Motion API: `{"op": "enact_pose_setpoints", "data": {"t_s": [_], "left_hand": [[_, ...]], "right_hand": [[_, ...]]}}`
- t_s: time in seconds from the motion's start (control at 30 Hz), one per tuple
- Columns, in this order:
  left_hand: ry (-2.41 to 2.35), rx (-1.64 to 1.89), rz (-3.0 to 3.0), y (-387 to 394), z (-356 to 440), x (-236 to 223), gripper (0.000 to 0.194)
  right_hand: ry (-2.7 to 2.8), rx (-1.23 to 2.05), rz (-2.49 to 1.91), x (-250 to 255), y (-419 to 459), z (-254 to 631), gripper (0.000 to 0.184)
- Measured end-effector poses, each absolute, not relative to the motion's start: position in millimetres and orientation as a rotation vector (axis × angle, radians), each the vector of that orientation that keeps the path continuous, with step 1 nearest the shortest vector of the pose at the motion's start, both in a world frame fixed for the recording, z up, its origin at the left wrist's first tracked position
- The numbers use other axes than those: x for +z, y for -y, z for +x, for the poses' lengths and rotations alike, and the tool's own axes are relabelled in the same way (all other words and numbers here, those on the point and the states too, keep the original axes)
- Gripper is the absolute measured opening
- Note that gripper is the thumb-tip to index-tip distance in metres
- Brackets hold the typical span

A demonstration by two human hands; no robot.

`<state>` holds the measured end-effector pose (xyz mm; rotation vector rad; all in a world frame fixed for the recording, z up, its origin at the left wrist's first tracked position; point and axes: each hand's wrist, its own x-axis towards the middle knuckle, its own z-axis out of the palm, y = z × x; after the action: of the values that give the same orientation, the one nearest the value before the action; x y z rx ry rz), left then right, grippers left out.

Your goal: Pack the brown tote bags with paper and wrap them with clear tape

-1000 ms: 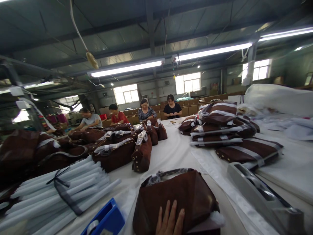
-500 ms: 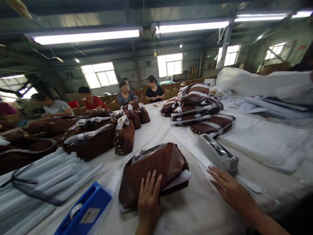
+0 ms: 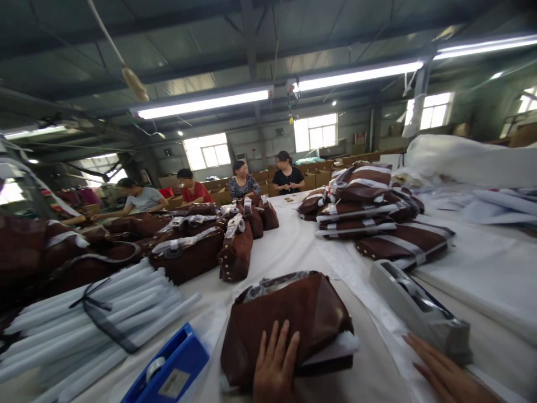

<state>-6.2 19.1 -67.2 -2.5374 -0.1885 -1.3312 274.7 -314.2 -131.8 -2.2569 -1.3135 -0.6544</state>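
My left hand (image 3: 276,361) lies flat on the near side of a brown handbag (image 3: 289,319), fingers spread. The bag's wrapped handle hardware shows along its top, and white padding pokes out at its right end. At the lower right, my right hand (image 3: 444,369) has its fingers stretched out close to a grey tape dispenser (image 3: 419,313); whether they touch it I cannot tell. It holds nothing that I can see. Left of the bag stands a blue tape dispenser (image 3: 168,369) with a roll of tape.
A tied bundle of white rolls (image 3: 92,324) lies at the left. Behind it stand several brown bags (image 3: 188,254). Stacked wrapped bags (image 3: 361,207) lie at the right back, near white sheets (image 3: 482,268). Several people (image 3: 287,176) sit beyond the table.
The camera view has swung up and to the left, so everything sits lower and farther right. My left hand stays on the handbag; my right hand remains beside the grey dispenser.
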Motion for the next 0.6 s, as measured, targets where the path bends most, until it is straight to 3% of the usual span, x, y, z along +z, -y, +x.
{"op": "enact_pose_setpoints", "data": {"t_s": [0.23,0.6], "left_hand": [[0.242,-1.319,-2.694,-10,-13,-52,0.064],[0.246,-1.326,-2.780,-11,-14,-52,0.062]], "right_hand": [[1.362,-0.433,-2.401,-91,323,251,0.054],[1.271,-0.583,-2.437,-32,297,223,0.033]]}}
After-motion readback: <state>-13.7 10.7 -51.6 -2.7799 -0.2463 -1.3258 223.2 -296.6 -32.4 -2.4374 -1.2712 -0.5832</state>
